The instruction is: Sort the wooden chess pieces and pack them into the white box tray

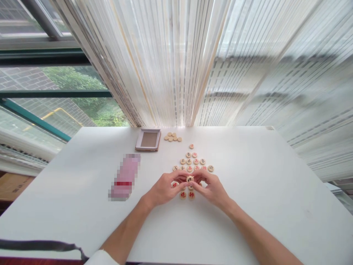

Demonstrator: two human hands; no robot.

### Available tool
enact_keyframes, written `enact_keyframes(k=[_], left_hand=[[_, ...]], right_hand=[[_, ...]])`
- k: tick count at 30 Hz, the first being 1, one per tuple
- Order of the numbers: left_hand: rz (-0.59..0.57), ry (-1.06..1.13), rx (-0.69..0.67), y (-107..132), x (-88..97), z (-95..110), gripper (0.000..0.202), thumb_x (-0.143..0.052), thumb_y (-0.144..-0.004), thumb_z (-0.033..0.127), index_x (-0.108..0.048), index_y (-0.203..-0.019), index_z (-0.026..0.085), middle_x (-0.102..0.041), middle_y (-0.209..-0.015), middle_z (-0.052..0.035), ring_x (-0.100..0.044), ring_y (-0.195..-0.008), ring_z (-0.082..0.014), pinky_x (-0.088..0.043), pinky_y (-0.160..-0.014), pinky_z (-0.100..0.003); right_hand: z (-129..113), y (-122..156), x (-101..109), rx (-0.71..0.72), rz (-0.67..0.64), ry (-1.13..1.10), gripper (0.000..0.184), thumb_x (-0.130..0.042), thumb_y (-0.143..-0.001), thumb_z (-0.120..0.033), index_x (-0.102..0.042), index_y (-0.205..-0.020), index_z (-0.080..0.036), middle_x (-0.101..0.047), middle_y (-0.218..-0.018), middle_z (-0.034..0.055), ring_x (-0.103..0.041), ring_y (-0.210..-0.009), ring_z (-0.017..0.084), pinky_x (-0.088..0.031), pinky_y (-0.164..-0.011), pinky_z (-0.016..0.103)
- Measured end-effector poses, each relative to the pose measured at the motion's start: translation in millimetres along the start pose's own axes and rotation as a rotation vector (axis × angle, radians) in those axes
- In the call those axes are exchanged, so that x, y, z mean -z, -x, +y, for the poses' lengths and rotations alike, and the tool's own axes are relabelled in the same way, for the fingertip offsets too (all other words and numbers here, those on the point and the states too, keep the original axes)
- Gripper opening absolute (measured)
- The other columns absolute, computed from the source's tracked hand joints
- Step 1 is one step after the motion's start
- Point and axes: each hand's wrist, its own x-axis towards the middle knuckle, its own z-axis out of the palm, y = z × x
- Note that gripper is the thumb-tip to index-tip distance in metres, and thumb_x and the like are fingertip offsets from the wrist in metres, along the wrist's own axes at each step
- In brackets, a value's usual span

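Pinching a black-lettered xiangqi piece (190,179) between left hand (166,187) and right hand (211,187), fingertip grip closed on it, just beyond near red-lettered pieces (183,195) on the white surface (248,165). Step looks like positioning; next move seems to call for gentle, level release.

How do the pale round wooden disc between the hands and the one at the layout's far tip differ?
The central disc has a black character, the far disc a red one. Fingers hold the central disc; the far disc rests on the white table. Both are round and pale.
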Motion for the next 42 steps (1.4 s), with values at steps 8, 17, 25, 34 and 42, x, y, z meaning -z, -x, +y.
enact_keyframes(k=[8,17,25,34,42], left_hand=[[-0.029,-0.109,-0.043,1.5,-0.4,3.7,0.028,-0.061,-0.095,0.026,-0.067,-0.122,0.025,-0.077,-0.106,-0.0040,-0.074,-0.092,-0.0193,-0.058,-0.084,-0.030],[0.031,-0.089,-0.068,0.2,4.5,3.0,0.026,-0.062,-0.092,0.023,-0.069,-0.117,0.021,-0.075,-0.107,-0.0073,-0.072,-0.090,-0.0191,-0.059,-0.085,-0.031],[0.153,0.058,-0.005,-1.8,8.7,-4.0,0.023,-0.067,-0.091,0.028,-0.068,-0.112,0.019,-0.074,-0.106,-0.0071,-0.072,-0.095,-0.0189,-0.059,-0.088,-0.031],[0.177,0.312,0.121,-6.5,11.2,-12.6,0.035,-0.075,-0.086,0.035,-0.069,-0.115,0.016,-0.077,-0.106,-0.0104,-0.075,-0.098,-0.0244,-0.062,-0.088,-0.037],[0.124,0.331,0.147,-6.8,2.5,-14.3,0.031,-0.079,-0.082,0.033,-0.069,-0.106,0.015,-0.076,-0.100,-0.0082,-0.075,-0.091,-0.0212,-0.063,-0.081,-0.032]], right_hand=[[1.1,0.8,0.0,-0.051,-0.014,0.016,0.020,-0.063,-0.096,-0.038,-0.071,-0.089,-0.021,-0.074,-0.074,0.0027,-0.071,-0.064,0.016,-0.057,-0.060,0.027],[-3.8,1.0,-1.2,-0.011,-0.043,-0.035,0.017,-0.058,-0.099,-0.034,-0.069,-0.104,-0.023,-0.076,-0.087,0.0044,-0.075,-0.077,0.018,-0.062,-0.071,0.030],[-1.5,0.4,2.8,0.013,0.050,-0.060,0.021,-0.060,-0.098,-0.033,-0.066,-0.114,-0.021,-0.076,-0.097,0.0081,-0.077,-0.083,0.021,-0.064,-0.076,0.034],[0.0,-0.7,7.9,0.094,0.129,0.085,0.019,-0.062,-0.096,-0.028,-0.070,-0.113,-0.025,-0.074,-0.103,0.0074,-0.072,-0.086,0.020,-0.062,-0.079,0.035],[0.4,-0.7,-1.2,0.258,0.082,0.142,0.021,-0.064,-0.094,-0.019,-0.070,-0.112,-0.027,-0.074,-0.095,0.0040,-0.070,-0.079,0.017,-0.060,-0.073,0.032]])
